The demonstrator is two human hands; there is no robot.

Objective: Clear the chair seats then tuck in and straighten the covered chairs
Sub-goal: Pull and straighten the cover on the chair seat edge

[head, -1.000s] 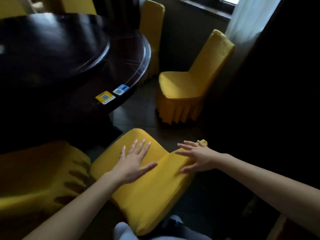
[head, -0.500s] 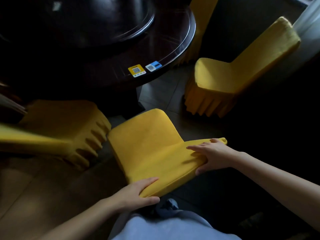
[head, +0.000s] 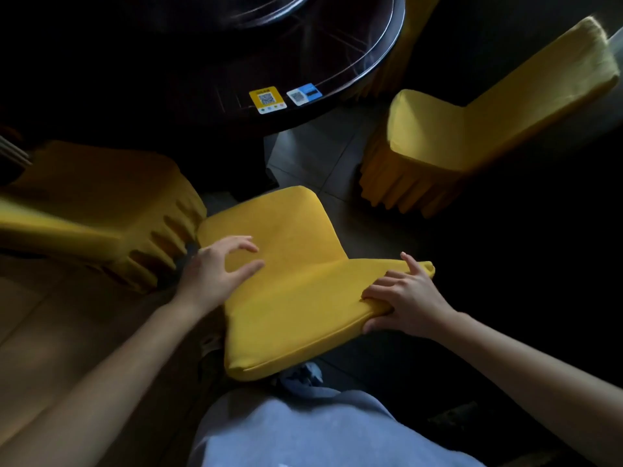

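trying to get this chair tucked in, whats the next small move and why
Probably push the near chair forward toward the round table. The right hand grips its backrest top, the left hand is over the bare seat, and floor shows between seat and table.

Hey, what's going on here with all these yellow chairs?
A person is straightening the yellow fabric-covered chair in front of them at a dark round table. Their right hand grips the top edge of its backrest, while the left hand hovers open over the near side of the seat. The seat looks clear. Two more covered chairs, the left chair and the right chair, stand untucked on either side.
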